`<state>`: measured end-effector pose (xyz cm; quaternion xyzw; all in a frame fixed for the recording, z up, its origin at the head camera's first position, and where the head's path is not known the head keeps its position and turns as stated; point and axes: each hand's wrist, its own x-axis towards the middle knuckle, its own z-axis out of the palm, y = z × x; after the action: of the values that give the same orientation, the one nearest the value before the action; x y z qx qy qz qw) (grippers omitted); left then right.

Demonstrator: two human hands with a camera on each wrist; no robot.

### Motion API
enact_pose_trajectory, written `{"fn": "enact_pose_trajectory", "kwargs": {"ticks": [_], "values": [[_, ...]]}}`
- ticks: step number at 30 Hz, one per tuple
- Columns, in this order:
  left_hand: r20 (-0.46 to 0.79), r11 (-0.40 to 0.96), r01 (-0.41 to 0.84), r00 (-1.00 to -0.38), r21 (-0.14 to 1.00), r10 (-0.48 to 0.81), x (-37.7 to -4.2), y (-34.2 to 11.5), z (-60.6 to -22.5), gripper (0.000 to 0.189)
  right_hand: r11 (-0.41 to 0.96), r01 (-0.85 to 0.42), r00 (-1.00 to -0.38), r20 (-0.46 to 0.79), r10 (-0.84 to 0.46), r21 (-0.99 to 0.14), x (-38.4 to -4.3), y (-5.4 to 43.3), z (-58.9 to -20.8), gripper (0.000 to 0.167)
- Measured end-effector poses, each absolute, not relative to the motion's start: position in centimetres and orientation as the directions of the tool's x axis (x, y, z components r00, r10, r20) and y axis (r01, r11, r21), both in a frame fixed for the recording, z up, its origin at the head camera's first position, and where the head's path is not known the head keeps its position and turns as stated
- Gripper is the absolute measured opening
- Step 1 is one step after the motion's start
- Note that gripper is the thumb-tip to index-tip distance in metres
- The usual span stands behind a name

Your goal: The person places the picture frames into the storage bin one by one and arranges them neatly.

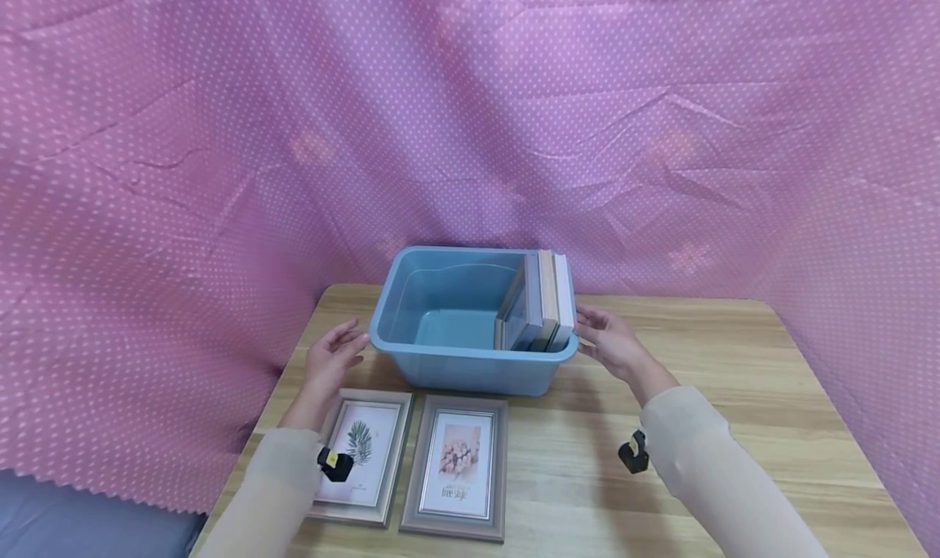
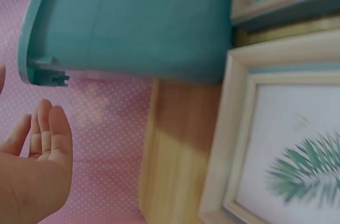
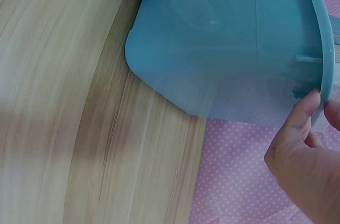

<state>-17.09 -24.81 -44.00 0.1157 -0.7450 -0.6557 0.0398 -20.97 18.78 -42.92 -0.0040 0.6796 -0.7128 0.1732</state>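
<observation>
A blue plastic storage bin [image 1: 470, 370] stands on the table with several picture frames [image 1: 542, 301] upright along its right end. My left hand [image 1: 334, 358] is just beside the bin's left end, fingers loosely bent and apart from the rim; in the left wrist view a gap shows between the fingertips and the bin. At the right end, my right hand [image 1: 608, 342] pinches the rim, a finger against its outer side and the thumb at its top in the right wrist view. Two frames lie flat in front: a leaf picture [image 1: 360, 444] and a flower picture [image 1: 460, 460].
The wooden table [image 1: 705, 378] extends to the right of the bin. A pink dotted cloth [image 1: 470, 117] hangs close behind the bin and on both sides. The leaf frame lies partly under my left forearm in the head view.
</observation>
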Motion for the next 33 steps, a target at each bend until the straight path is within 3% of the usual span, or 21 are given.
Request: {"fn": "enact_pose_trajectory", "kwargs": {"ticks": [10,19,28,33], "values": [[-0.081,0.138,-0.143,-0.921,0.980,-0.381,-15.0,-26.3,-45.9,0.053,0.002,0.236,-0.937,-0.228,-0.264,-0.972,-21.2,19.0,-42.9,0.051],[0.008,0.196,-0.111,-0.853,0.974,-0.523,-13.5,-27.0,-48.8,0.047,-0.008,0.235,-0.936,-0.224,-0.271,-0.972,-21.4,19.2,-42.8,0.051],[0.045,0.433,-0.216,-0.854,0.875,-0.518,-12.1,-26.5,-51.1,0.059,0.001,0.252,-0.936,-0.244,-0.253,-0.968,-21.6,19.3,-42.7,0.052],[0.038,0.616,-0.308,-0.875,0.725,-0.482,-11.4,-26.2,-52.2,0.073,0.000,0.253,-0.935,-0.245,-0.256,-0.967,-21.8,19.5,-42.7,0.051]]}}
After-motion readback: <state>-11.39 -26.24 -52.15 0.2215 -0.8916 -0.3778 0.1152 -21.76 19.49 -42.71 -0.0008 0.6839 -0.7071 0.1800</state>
